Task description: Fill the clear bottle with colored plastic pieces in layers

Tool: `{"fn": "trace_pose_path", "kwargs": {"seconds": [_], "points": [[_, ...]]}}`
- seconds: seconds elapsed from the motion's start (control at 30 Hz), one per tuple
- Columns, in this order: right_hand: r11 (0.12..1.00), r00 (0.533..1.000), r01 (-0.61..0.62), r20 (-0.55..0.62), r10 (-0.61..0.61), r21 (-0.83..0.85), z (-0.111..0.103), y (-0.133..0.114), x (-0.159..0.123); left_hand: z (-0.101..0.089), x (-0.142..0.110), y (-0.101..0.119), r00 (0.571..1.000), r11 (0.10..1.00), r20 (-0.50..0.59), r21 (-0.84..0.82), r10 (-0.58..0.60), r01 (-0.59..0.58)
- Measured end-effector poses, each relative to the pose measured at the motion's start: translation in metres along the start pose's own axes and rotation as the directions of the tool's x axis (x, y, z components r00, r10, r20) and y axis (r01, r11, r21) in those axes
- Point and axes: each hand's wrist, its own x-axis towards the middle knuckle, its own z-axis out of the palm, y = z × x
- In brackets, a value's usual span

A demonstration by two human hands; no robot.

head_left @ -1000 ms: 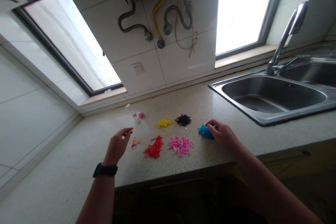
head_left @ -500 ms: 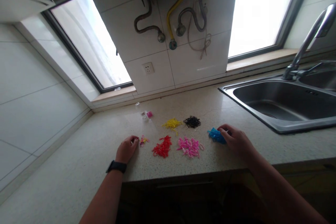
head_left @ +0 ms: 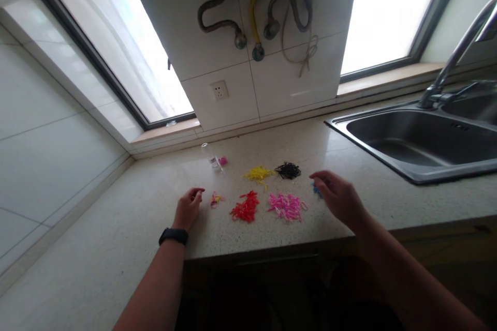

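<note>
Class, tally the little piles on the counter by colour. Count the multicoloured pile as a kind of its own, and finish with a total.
Yellow pile: 1
Black pile: 1
Red pile: 1
Pink pile: 1
Blue pile, partly hidden by the right hand: 1
Multicoloured pile: 1
Total: 6

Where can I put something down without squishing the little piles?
The counter is bare left of the left hand, and there's another free patch between the black pile and the sink. The middle is crowded: the yellow pile, red pile and pink pile sit close together. The right hand partly covers the blue pile.
</note>
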Motion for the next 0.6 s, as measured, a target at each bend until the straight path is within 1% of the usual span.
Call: {"fn": "trace_pose_path", "kwargs": {"seconds": [0.07,0.1,0.13,0.2,0.23,0.3,0.37,0.43,0.5,0.6], "points": [[0.996,0.982,0.09,0.165,-0.089,0.004,0.023,-0.03,0.003,-0.002,0.001,-0.002,0.998,0.999,-0.057,-0.054,-0.006,0.003],[0.988,0.954,0.156,0.26,-0.152,0.007,0.036,-0.046,0.004,-0.003,0.001,-0.002,0.996,0.997,-0.084,-0.076,-0.007,0.0],[0.974,0.919,0.226,0.327,-0.218,0.016,0.051,-0.062,0.007,-0.004,0.001,-0.002,0.994,0.995,-0.109,-0.097,-0.009,-0.002],[0.936,0.824,0.352,0.467,-0.321,0.024,0.08,-0.091,0.011,-0.006,0.001,-0.002,0.989,0.991,-0.146,-0.13,-0.018,-0.001],[0.917,0.78,0.399,0.518,-0.351,0.021,0.095,-0.103,0.014,-0.007,0.001,-0.002,0.987,0.99,-0.159,-0.142,-0.025,0.002],[0.885,0.705,0.466,0.608,-0.365,-0.009,0.124,-0.123,0.019,-0.007,0.001,-0.001,0.984,0.987,-0.172,-0.161,-0.037,0.009],[0.847,0.656,0.53,0.655,-0.374,-0.047,0.152,-0.136,0.024,-0.007,0.002,-0.002,0.984,0.984,-0.172,-0.176,-0.043,0.012],[0.811,0.628,0.579,0.68,-0.378,-0.083,0.177,-0.142,0.028,-0.006,0.003,-0.002,0.983,0.982,-0.176,-0.188,-0.047,0.013],[0.782,0.607,0.61,0.71,-0.357,-0.128,0.197,-0.143,0.03,-0.006,0.003,-0.003,0.983,0.981,-0.177,-0.195,-0.051,0.016],[0.737,0.586,0.65,0.738,-0.334,-0.183,0.219,-0.141,0.031,-0.006,0.004,-0.003,0.985,0.98,-0.166,-0.2,-0.052,0.018]]}}
